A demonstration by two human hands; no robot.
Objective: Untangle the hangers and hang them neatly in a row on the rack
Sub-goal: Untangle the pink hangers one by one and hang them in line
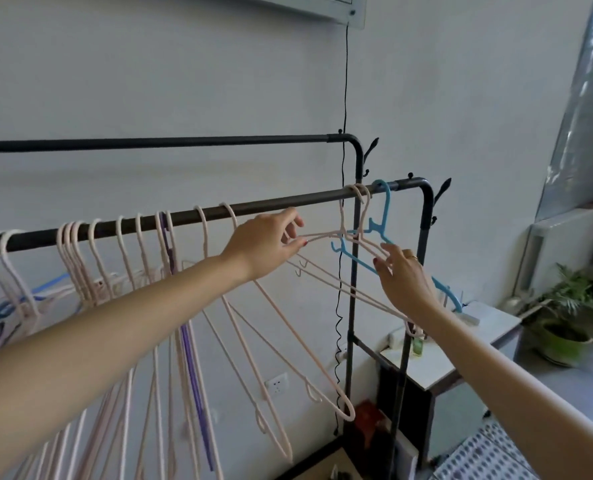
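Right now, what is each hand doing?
Left hand: pinching the shoulder end of a pink hanger.
Right hand: fingers curled round the pink hanger's other arm, by the blue hanger.

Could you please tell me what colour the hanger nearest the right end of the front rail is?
Light blue hanger, seen clearly in the head view.

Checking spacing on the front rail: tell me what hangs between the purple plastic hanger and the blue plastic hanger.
Head view: four pink hangers hook the rail between purple hanger and blue hanger.
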